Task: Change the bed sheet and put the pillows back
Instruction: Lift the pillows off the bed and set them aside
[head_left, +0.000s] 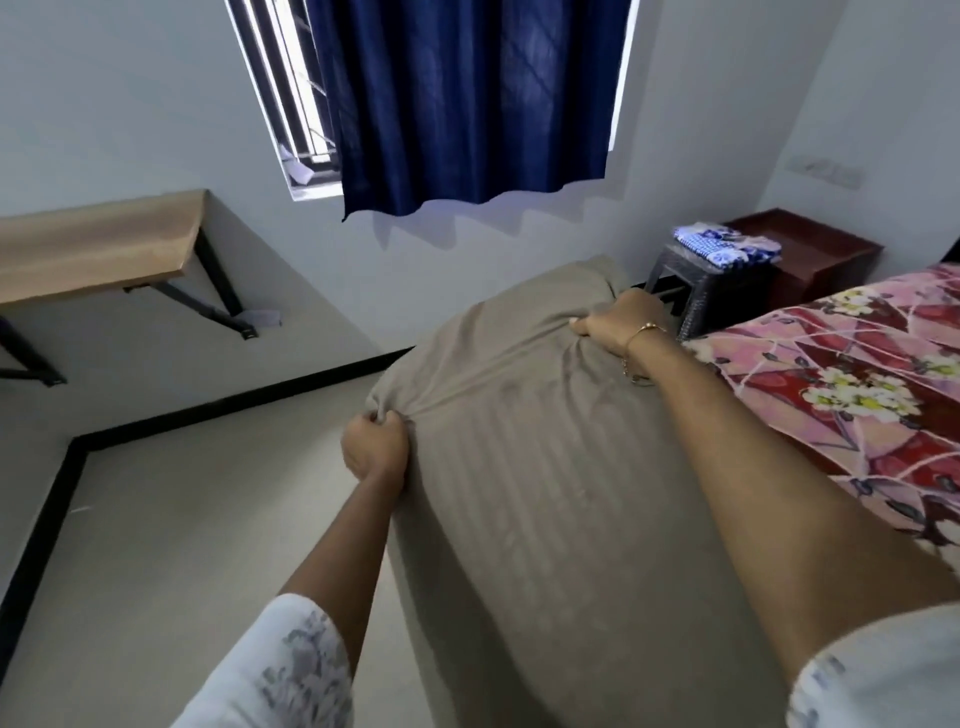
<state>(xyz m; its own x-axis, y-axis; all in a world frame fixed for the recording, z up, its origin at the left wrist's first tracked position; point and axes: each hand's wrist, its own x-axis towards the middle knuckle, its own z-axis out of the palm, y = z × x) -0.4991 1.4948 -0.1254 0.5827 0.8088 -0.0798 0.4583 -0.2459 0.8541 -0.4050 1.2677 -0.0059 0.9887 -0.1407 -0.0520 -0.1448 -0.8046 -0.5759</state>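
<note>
Both hands hold a beige striped pillow (545, 467) up beside the bed (841, 384): left hand (375, 448) bunches its left edge, right hand (621, 322) clutches its far right edge. No legible writing or labels.

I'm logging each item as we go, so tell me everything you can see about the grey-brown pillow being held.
The pillow is large and plump, in a taupe cover with faint woven stripes, creased where gripped. It is held up off the floor beside the floral bed. The left hand bunches its left edge; the right hand grips its far right edge.
</note>
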